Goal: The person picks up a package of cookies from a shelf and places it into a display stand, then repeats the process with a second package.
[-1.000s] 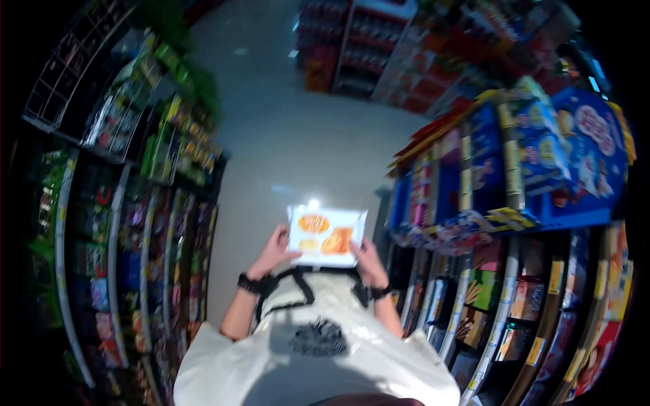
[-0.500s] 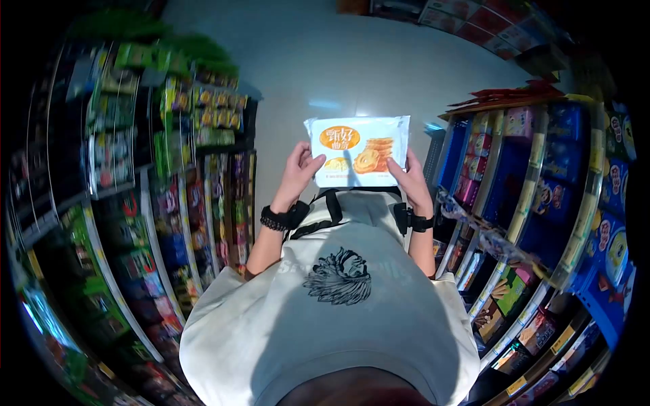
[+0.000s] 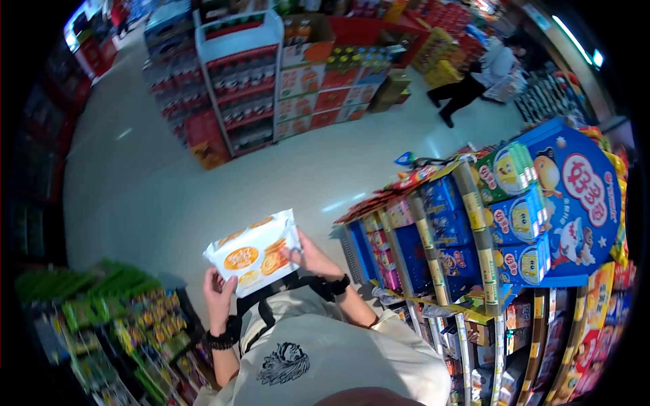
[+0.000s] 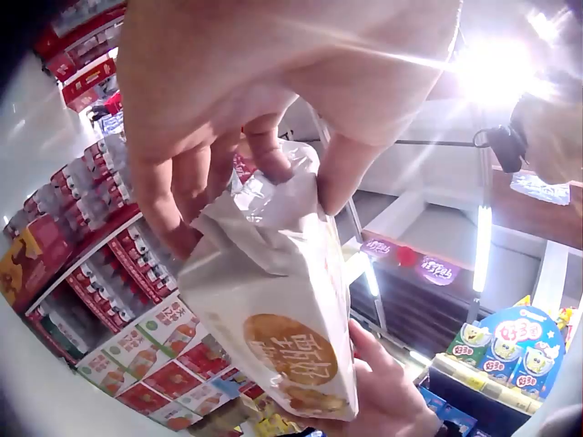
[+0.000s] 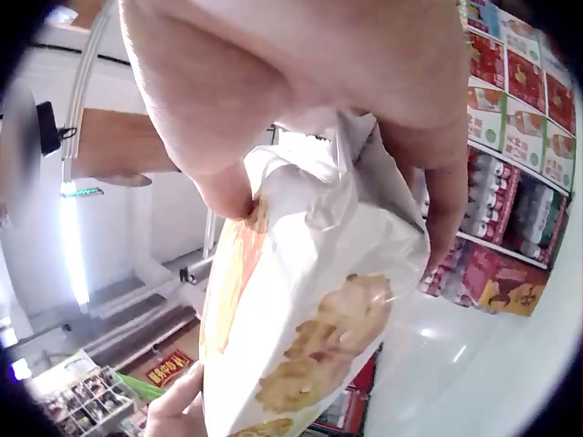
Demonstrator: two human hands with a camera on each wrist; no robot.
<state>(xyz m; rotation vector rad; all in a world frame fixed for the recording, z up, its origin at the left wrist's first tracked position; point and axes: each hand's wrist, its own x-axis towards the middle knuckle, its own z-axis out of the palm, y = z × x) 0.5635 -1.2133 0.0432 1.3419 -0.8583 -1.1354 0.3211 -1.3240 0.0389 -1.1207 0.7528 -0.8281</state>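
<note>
A white packet of cookies (image 3: 261,254) with an orange oval and pictured cookies is held in front of my waist, tilted up to the right in the head view. My left hand (image 3: 218,295) grips its left end, with the thumb on the printed face. At the opposite end, my right hand (image 3: 317,260) holds it the same way. In the left wrist view the crimped end of the packet (image 4: 273,300) sits between thumb and fingers. The right wrist view has the wrapper (image 5: 310,309) crinkled under the right thumb, with some left fingertips (image 5: 178,410) farther down.
A blue shelf stand (image 3: 447,230) of boxed snacks rises close on my right. Low green racks (image 3: 115,325) stand at left. Ahead, across the pale floor (image 3: 156,196), are a bottle rack (image 3: 244,88) and stacked drink cartons (image 3: 318,101). Another person (image 3: 477,78) is at the far right.
The view has swung up and to the left, bringing the bottle rack and another person into sight. Both hands keep hold of the packet, which now tilts and sits farther left in view.
</note>
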